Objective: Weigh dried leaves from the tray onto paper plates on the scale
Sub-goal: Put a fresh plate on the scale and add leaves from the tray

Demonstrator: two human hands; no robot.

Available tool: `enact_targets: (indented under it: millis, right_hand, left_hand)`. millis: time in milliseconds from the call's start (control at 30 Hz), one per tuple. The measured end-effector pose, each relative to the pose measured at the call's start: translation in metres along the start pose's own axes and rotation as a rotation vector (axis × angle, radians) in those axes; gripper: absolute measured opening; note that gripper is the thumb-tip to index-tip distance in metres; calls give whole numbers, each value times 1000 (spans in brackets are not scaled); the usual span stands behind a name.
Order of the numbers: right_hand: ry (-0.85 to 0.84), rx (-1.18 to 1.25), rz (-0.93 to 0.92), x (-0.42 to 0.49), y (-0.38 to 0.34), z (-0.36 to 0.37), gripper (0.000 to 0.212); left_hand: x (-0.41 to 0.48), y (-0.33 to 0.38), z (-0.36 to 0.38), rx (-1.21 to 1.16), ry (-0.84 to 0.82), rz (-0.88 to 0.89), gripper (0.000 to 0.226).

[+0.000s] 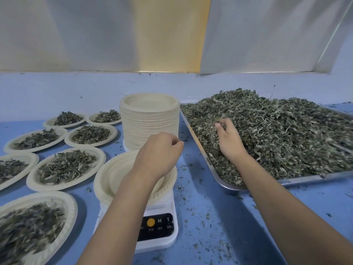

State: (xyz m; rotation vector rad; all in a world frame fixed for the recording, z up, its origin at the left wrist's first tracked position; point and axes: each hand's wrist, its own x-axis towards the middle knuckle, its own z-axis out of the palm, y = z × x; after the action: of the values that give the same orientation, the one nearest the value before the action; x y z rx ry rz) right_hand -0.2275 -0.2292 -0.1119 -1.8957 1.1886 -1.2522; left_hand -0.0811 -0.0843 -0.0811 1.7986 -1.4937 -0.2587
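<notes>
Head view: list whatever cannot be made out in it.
- Scale reading: the left forearm covers the display.
- Left hand: fingertips curled away; whether it pinches anything is unclear.
- Right hand: fingers sunk in the dried leaves; amount gripped hidden.
- Tray: right end cut off by the frame edge.
- Nearest filled plate: blurred, cut by the left and bottom edges.

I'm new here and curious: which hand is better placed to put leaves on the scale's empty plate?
The right hand, probably: its fingers curl into the heap of dried green leaves on the metal tray. The left hand hovers over the empty cream paper plate on the white scale.
</notes>
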Motion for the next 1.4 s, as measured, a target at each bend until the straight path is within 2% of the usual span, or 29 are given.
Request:
enact_targets:
  millis: [100, 167, 267, 333, 400, 500, 567, 700, 833, 933, 1033, 1133, 1400]
  right_hand:
    - [74, 168, 9, -2, -13, -1, 25]
    - [107, 336, 78, -2, -26, -2, 22]
    - [33, 717, 226, -6, -52, -3, 21]
    - [-59, 973, 253, -11, -72, -1, 19]
    - [-154, 1128, 262, -20, -91, 5, 24]
    - [-310, 1223, 280, -35, -112, 27, 27]
    - [-413, 1183, 287, -48, -123, 44, 22]
    - [-577, 944, 197, -67, -130, 76, 15]
    - [-606, 594, 4, -79, -131, 89, 14]
    - [-619, 388, -131, -87, -133, 89, 15]
    - [-596, 225, -208, -90, -132, 88, 18]
    - [-592, 167, -238, -92, -133, 87, 22]
    - [-566, 190, -289, -96, -124, 89, 28]
  left_hand:
    - [2, -3, -1, -29, 45, -47, 26]
    - [2, -4, -5, -82, 85, -87, 27]
    - [2, -7, -13, -149, 144, -128, 30]
    - [1, -10, -20, -251, 164, -175, 28]
    - [-1, -12, -28, -524, 152, -283, 23]
    - [-6, -16, -47, -1114, 54, -477, 24]
    - [-9, -24, -58, -1322, 39, -540, 31]
    - [-15, -38, -67, -1292, 77, -573, 37]
    - [-18, -46, -75, -1243, 91, -616, 49]
    - [-18, -51, -79, -1210, 117, -650, 46]
    - [-18, -51, -79, -1180, 60, -661, 44]
    - [-16, -47, -75, -1072, 44, -668, 44]
    - [-12, -52, -58, -941, 224, -606, 39]
